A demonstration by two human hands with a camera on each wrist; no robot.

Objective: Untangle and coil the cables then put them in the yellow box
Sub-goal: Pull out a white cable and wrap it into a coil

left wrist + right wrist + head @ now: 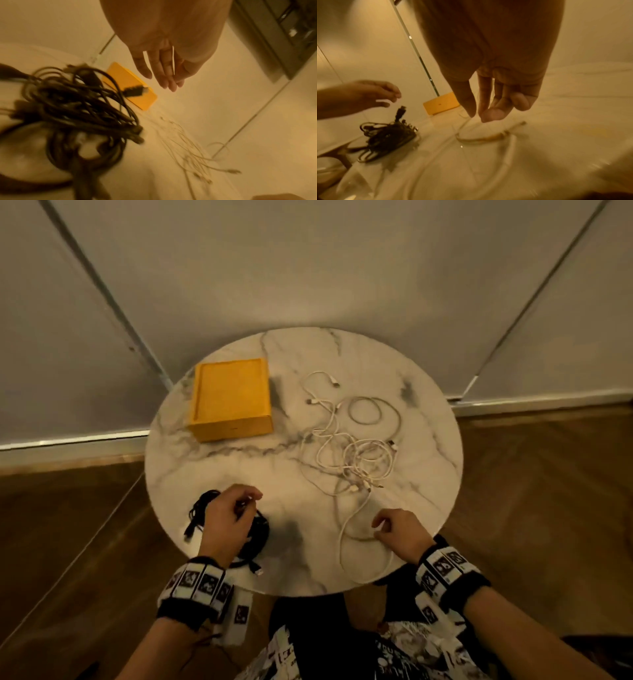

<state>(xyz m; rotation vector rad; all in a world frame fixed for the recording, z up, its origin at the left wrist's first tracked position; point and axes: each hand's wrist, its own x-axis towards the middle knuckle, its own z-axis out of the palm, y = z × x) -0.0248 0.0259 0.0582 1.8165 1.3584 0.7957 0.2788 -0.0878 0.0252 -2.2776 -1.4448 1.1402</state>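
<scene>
On the left of the round marble table [239, 467] sits the yellow box [233, 398] [120, 75] [441, 104], open at the top. A black cable bundle [257, 532] [77, 108] [388, 136] lies near the front left edge, one plug sticking up. My left hand [233, 508] [164, 81] [368, 94] hovers just above it, fingers loose, holding nothing. Tangled white cables [356, 453] [185, 146] spread over the right half. One white cable [479, 139] trails to the front, and my right hand [394, 525] [477, 115] pinches it between thumb and fingertips.
Pale wall panels with metal strips stand behind the table, and wooden floor [85, 525] lies on both sides. My lap is right under the table's front edge. Bare marble shows between the box and the black bundle.
</scene>
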